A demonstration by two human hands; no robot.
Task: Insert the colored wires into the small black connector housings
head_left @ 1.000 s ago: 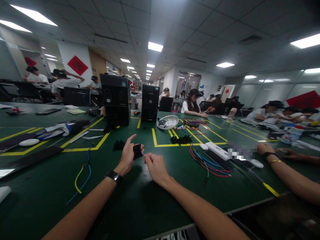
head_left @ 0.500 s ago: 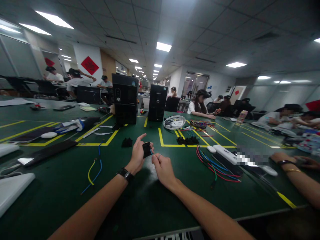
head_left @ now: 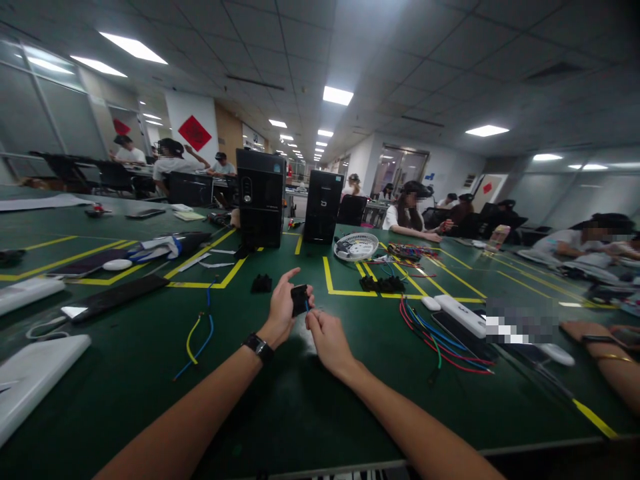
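My left hand is closed around a small black block that looks like a terminal block, its index finger stretched out. A short blue wire runs from the block to my right hand, whose thumb and fingers pinch it. Where the wire meets the block is too small to make out. On the green table, loose blue wire and yellow wire lie left of my hands. Beyond them sits another black block. More black blocks stand to the right.
Two black computer towers stand at the back, beside a white basket. Red, blue and green wires lie on the right near a white power strip. A co-worker's forearm rests at the right edge.
The view has shifted a little, so the table's things appear farther right. The black block is turned slightly in my left hand; both hands keep their grip.
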